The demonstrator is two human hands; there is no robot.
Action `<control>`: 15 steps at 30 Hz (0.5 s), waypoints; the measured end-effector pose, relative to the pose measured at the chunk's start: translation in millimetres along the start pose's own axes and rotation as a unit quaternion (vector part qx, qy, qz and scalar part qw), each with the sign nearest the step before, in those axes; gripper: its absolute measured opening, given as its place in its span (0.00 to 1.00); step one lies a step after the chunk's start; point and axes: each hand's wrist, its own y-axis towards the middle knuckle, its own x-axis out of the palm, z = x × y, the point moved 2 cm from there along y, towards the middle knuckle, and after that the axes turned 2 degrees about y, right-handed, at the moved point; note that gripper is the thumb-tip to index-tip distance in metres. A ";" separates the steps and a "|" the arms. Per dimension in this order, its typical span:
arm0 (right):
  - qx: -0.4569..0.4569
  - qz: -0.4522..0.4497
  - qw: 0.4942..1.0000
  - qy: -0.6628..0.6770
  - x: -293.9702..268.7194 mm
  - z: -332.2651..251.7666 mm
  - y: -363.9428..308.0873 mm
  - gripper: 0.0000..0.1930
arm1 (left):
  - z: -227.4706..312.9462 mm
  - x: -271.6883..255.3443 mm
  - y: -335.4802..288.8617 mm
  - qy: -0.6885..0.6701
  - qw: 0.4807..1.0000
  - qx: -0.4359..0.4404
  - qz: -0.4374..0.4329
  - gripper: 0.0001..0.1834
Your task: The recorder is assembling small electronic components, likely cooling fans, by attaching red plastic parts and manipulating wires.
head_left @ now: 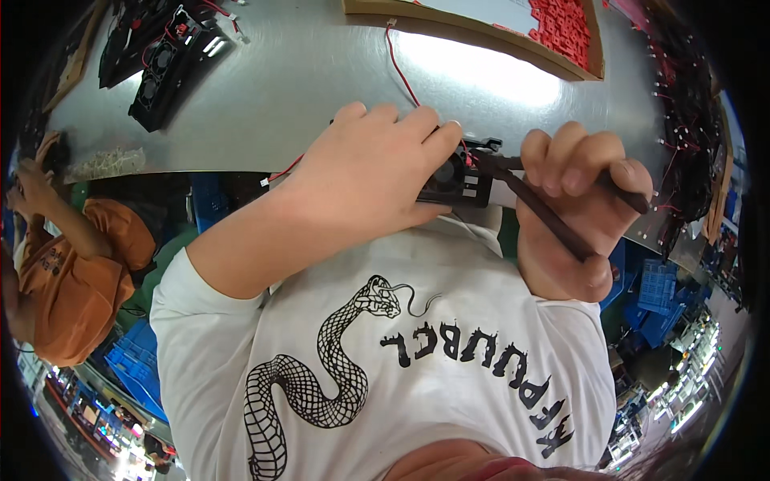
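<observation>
My left hand (pixel 373 164) is closed over a black plastic fan housing (pixel 473 191) at the table's near edge, covering its left part. A round fan shows beside the fingertips. Red-and-black wires (pixel 401 70) with white plugs run out from beneath this hand, one up the table and one to the left. In my right hand (pixel 576 168) is a pair of dark pliers (pixel 547 215), the handles spread apart between fingers and thumb. The jaws meet the housing's upper right part, by a small red piece and wire; what exactly they grip is too small to tell.
A cardboard box (pixel 473 26) with many red pieces (pixel 561 34) stands at the far side. More black fan housings (pixel 164 80) lie at the far left. A heap of black wires (pixel 682 128) covers the right end. Another person in orange (pixel 76 280) works at left, near a clear bag (pixel 108 163).
</observation>
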 end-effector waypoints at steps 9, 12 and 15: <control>-0.029 -0.027 0.998 0.044 -7.7 3.6 -0.7 0.36 | 2.2 1.3 0.3 -0.008 1.000 -0.016 -0.007 0.39; 0.033 -0.036 0.999 0.009 -4.8 -2.1 1.7 0.33 | 1.5 0.8 0.7 -0.004 1.000 -0.010 -0.005 0.38; 0.042 -0.044 0.998 0.004 -2.8 -2.6 4.6 0.30 | 1.8 0.5 1.1 -0.004 1.000 -0.008 -0.004 0.38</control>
